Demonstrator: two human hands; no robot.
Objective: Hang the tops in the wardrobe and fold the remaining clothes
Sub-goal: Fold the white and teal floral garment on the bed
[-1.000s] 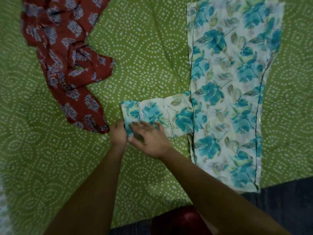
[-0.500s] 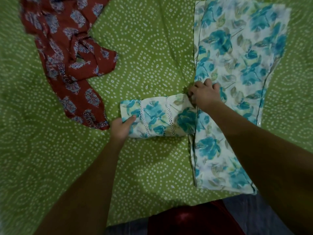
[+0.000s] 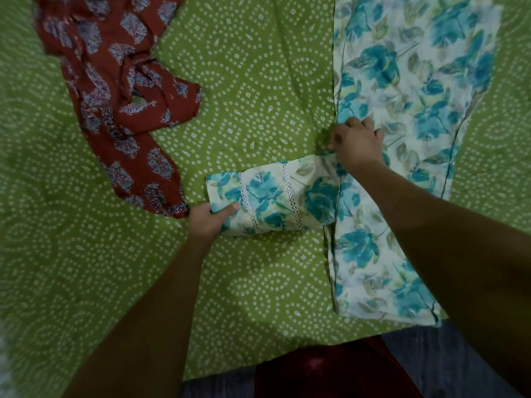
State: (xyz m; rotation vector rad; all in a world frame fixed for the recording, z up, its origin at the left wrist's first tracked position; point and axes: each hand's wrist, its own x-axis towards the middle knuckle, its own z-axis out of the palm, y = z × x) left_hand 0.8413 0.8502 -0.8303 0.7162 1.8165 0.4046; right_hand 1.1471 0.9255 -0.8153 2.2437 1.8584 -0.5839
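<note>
Bedsheet (image 3: 258, 90): green with white dotted rings, spread under everything; its near edge runs along the bottom of the view.
Floral top (image 3: 408, 116): white cloth with teal flowers, laid flat along the right side of the bedsheet, its length running from the far edge down to the near edge.
Sleeve (image 3: 275, 202): sticks out from the top's left side toward the middle of the bedsheet, crossed by two white lace bands, slightly bunched rather than flat.
Left hand (image 3: 207, 222): my fingers are curled round the sleeve's cuff end, thumb lying on top of the cloth, the other fingers tucked under it.
Right hand (image 3: 359, 145): it rests on the top where the sleeve joins the body, at the top's left edge; my fingers are bent and pinch the cloth there.
Red garment (image 3: 120, 96): rust-red with a blue-grey leaf print, lying crumpled and twisted at the far left of the bedsheet, its lower tip just beside my left hand, though I cannot tell if they touch.
</note>
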